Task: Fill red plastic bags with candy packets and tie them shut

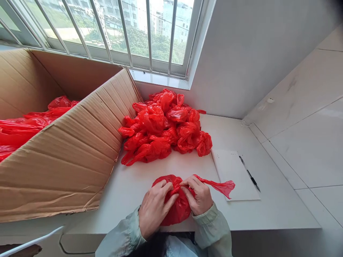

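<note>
A bunched red plastic bag [177, 208] lies on the white table [268, 210] near its front edge. My left hand [154, 208] is closed over its left side, fingers pinching the gathered top. My right hand [199, 196] pinches the same knot from the right, and a twisted strip of the bag [219, 185] sticks out to the right. Behind them sits a pile of several tied red bags [164, 126].
A large open cardboard box [69, 160] holding flat red bags [24, 126] stands at the left. A white sheet of paper [233, 171] with a black pen [250, 175] lies at the right. A barred window and grey wall are behind; tiled floor to the right.
</note>
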